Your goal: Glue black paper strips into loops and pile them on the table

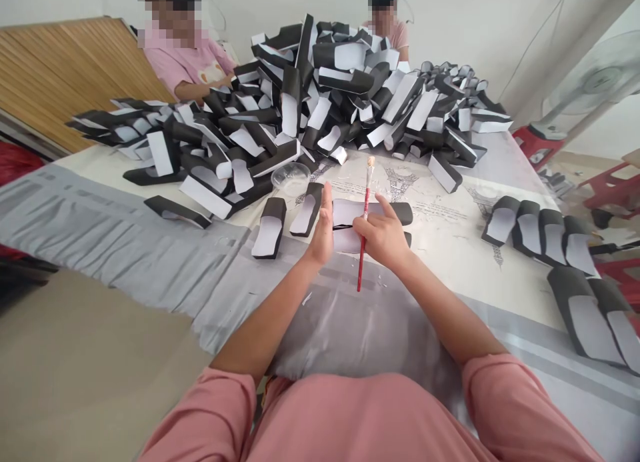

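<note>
My right hand [383, 235] is closed round a red-handled brush [365, 222], bristles pointing up and away from me. It also presses on a black-and-white folded paper piece [347, 212] lying on the table in front of me. My left hand [324, 229] stands on edge with straight fingers against the left side of that piece. A clear plastic cup [291, 177] sits just beyond, at the foot of a big pile of the same pieces [310, 95].
Two loose pieces [270, 227] lie left of my hands. Finished pieces are lined up in rows at the right [543, 232]. The table wears a grey and printed cloth [150, 235]. Two people sit behind the pile [185, 55]. A fan [590, 82] and red stools stand at the right.
</note>
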`<state>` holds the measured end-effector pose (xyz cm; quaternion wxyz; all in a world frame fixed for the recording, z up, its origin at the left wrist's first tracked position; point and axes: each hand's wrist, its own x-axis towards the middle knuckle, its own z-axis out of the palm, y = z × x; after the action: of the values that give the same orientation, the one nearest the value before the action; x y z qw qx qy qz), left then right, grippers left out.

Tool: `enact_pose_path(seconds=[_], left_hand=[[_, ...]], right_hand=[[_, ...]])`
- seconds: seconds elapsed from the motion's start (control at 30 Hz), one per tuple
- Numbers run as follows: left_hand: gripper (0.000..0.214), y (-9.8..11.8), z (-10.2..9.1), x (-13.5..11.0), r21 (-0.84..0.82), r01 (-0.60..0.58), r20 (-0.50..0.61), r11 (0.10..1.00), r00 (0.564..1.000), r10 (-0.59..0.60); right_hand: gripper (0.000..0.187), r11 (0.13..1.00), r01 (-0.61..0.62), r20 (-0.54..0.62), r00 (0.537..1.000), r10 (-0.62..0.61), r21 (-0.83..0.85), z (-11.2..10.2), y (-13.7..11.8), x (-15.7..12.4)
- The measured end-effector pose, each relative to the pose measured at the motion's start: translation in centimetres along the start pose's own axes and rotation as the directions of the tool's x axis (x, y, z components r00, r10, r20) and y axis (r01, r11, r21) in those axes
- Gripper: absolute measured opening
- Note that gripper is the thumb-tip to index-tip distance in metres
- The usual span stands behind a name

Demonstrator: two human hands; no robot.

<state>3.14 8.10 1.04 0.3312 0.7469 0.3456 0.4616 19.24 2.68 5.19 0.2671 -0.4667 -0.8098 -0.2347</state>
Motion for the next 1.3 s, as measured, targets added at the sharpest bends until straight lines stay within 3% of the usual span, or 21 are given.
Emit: enact_pose_path(seconds=[0.2, 0.6, 0.83, 1.0, 1.1, 1.23, 1.3], left_hand=[[0.080, 1.2, -0.4, 0.1, -0.014, 0.090, 0.094, 0.996, 0.992, -0.088], [0.070, -0.2, 0.0, 0.2, -0.304, 0.115, 0.051, 0.946, 0.993, -0.105], [0.066, 0.2, 0.0, 0.1, -0.128, 0.093, 0.078, 0.987, 0.993, -0.084], [0.064, 1.7, -0.1, 0.3, -0.123, 0.174, 0.063, 0.977, 0.984, -0.168], [0.068, 2.5, -0.6, 0.7, -0.158, 0.266, 0.065, 0.951, 0.964, -0.259], [0.063, 2.4, -0.8, 1.0, -0.089, 0.250, 0.037, 0.964, 0.968, -0.248], [0.058, 2.1, -0.5, 0.8, -0.041, 0.203, 0.033, 0.978, 0.979, -0.202]], right_hand=[[0.028, 0.999, -0.023, 0.045, 0.999, 0.022, 0.037, 0.0, 0.0, 0.0], [0.027, 0.998, -0.043, 0.079, 0.996, 0.040, 0.042, 0.0, 0.4, 0.0], [0.025, 0.993, -0.075, 0.088, 0.994, 0.067, 0.086, 0.0, 0.3, 0.0], [0.022, 0.964, -0.163, 0.100, 0.984, 0.145, 0.212, 0.1, 0.6, 0.1], [0.022, 0.859, -0.289, 0.081, 0.956, 0.282, 0.424, 0.0, 1.1, 0.3], [0.032, 0.491, -0.433, 0.096, 0.815, 0.571, 0.756, -0.1, 1.8, 0.5], [0.031, 0.382, -0.431, 0.110, 0.768, 0.631, 0.817, -0.1, 2.0, 0.4]])
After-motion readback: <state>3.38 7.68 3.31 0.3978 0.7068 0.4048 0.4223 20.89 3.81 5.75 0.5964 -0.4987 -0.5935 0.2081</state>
